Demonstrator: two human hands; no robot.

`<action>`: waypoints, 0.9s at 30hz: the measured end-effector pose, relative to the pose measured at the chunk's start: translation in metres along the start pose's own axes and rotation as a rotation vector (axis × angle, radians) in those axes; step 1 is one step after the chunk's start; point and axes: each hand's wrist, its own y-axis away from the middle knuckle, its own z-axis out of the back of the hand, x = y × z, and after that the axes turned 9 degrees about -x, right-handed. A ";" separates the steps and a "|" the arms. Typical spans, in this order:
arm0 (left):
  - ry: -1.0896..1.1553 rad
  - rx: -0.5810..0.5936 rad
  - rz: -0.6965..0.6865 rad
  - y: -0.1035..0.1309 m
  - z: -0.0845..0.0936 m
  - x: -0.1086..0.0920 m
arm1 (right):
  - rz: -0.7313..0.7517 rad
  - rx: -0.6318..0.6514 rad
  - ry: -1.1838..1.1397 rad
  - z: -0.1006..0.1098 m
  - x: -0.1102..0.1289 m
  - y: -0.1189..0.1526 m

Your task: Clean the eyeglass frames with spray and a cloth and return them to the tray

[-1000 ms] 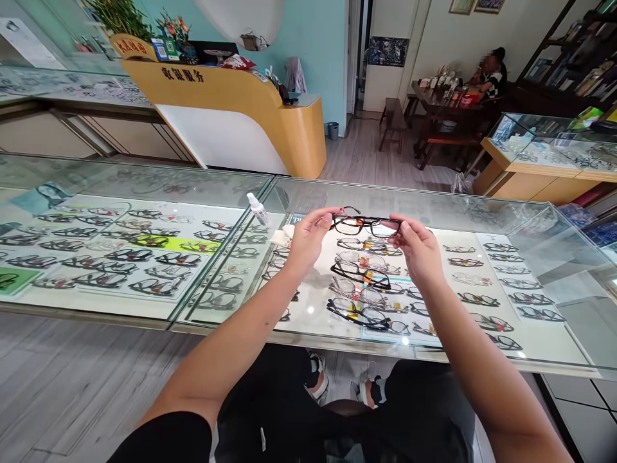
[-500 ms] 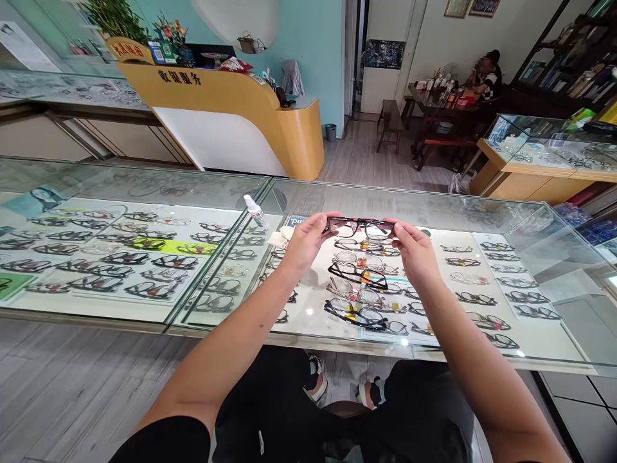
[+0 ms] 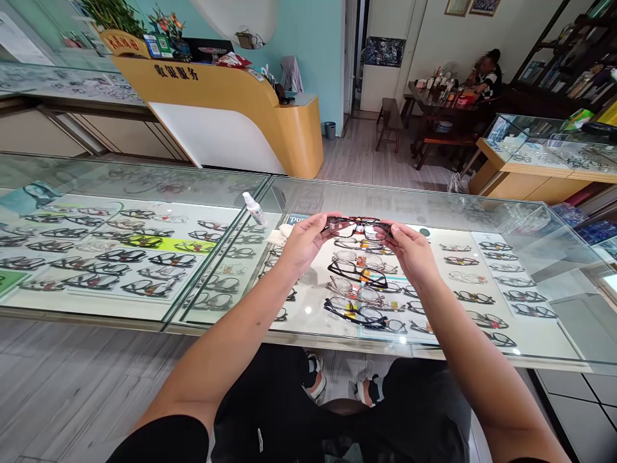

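A pair of dark-framed glasses (image 3: 357, 229) is held level above the glass counter top, one side in each hand. My left hand (image 3: 308, 239) pinches its left end, and my right hand (image 3: 409, 249) pinches its right end. Nearer to me, a column of several more glasses lies on the counter, among them a black pair (image 3: 355, 313) at the front. A white cloth (image 3: 279, 236) is beside my left hand, and a small white spray bottle (image 3: 254, 209) stands to the left of it.
The glass display counter (image 3: 434, 350) spans the view, with rows of glasses inside. Behind it are a yellow cashier desk (image 3: 216, 87), a wooden bench (image 3: 391, 119) and a person (image 3: 489, 77) seated at a dark table. Another display case (image 3: 535, 173) is at the right.
My right hand has shifted slightly left along the held glasses, whose right end now looks closer in. My left hand has barely moved.
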 end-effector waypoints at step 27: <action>-0.267 0.152 0.193 0.015 -0.009 0.002 | -0.069 0.272 0.575 -0.009 0.012 0.015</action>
